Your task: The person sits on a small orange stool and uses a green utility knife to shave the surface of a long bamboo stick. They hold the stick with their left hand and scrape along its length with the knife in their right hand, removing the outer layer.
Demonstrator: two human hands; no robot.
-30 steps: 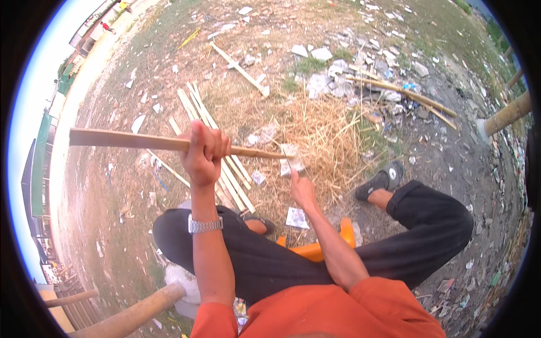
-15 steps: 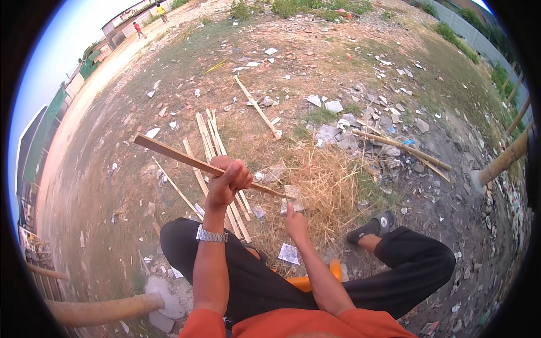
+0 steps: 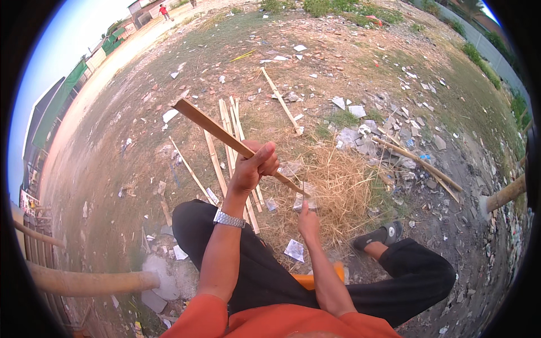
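My left hand (image 3: pixel 256 168) is closed around a long flat bamboo strip (image 3: pixel 211 124), which slants from the upper left down toward my right hand. My right hand (image 3: pixel 308 222) is closed at the strip's lower end, thumb up. A thin blade-like tool (image 3: pixel 303 188) seems to rise from its grip; its handle is hidden in the fingers. Below that end lies a heap of pale, straw-like shavings (image 3: pixel 338 174). Several more bamboo strips (image 3: pixel 216 163) lie on the ground beyond my left knee.
A single bamboo piece (image 3: pixel 280 101) lies farther out, with bamboo poles (image 3: pixel 420 158) on rubble at right. Bamboo posts stand at left (image 3: pixel 96 280) and right (image 3: pixel 507 194). An orange seat (image 3: pixel 307 280) shows under me. Broken tiles litter the ground; a person in red (image 3: pixel 164 12) is far off.
My view has turned, so the scene sits farther right. The bamboo strip slants more steeply, its far end raised. Both hands keep their grip; my right hand stays by the strip's lower end.
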